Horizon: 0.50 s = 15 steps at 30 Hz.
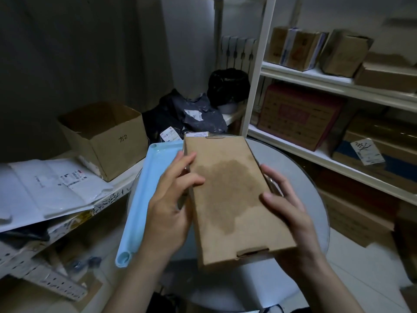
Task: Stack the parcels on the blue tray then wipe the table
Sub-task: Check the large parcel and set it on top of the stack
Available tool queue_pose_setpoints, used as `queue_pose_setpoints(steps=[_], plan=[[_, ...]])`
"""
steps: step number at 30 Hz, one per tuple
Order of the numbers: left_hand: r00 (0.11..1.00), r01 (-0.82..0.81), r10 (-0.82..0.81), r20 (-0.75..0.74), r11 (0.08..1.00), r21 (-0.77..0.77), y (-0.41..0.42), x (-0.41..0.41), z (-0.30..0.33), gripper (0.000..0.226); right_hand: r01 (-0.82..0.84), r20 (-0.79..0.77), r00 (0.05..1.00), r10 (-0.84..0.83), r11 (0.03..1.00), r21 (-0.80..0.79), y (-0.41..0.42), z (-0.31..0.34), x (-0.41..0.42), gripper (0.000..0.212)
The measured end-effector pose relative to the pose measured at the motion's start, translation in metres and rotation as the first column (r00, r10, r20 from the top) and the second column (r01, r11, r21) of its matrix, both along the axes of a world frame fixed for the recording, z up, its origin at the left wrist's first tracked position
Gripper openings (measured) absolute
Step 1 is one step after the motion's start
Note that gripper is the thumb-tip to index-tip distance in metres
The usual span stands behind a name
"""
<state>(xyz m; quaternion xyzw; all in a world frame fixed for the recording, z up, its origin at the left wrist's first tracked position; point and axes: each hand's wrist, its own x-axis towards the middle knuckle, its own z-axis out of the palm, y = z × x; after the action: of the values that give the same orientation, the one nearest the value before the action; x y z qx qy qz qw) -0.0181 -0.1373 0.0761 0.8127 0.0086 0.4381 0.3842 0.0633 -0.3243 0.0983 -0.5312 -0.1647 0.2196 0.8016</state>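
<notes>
Flat brown cardboard parcel (232, 197) with a dark stain across its top, held up between both hands above a round pale grey table (300, 177). Left hand (169, 208) clasping the parcel's left edge, thumb and forefinger laid over the top face, remaining fingers curled underneath out of sight. Right hand (291, 211) gripping the right edge, thumb pressed on the top face, fingers wrapped round the side. Both forearms reaching up from the lower edge of the view, wrists angled inward toward the parcel. Light blue plastic tray (144, 199) lying on the table's left part, partly hidden beneath the left hand and the parcel, its near corner jutting past the table rim. Open brown cardboard box (106, 141) with handwriting on its side standing on the left shelf beside white mailers (45, 188). Dark plastic mail bags (191, 114) heaped behind the table. White shelving (334, 80) on the right, loaded with cardboard cartons.
</notes>
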Motion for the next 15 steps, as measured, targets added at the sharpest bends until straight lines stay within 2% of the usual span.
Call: queue_pose_setpoints(steps=[5,15], plan=[[1.0,-0.005,0.008,-0.03,0.994,0.109,0.01,0.006,-0.01,0.055,0.074,-0.012,0.997,-0.073,0.997,0.009,0.009,-0.016,0.001,0.048],[0.998,0.002,0.007,-0.063,0.989,0.15,0.015,0.007,-0.015,0.055,0.071,0.014,0.997,-0.072,0.997,0.026,0.014,-0.021,0.005,0.051]])
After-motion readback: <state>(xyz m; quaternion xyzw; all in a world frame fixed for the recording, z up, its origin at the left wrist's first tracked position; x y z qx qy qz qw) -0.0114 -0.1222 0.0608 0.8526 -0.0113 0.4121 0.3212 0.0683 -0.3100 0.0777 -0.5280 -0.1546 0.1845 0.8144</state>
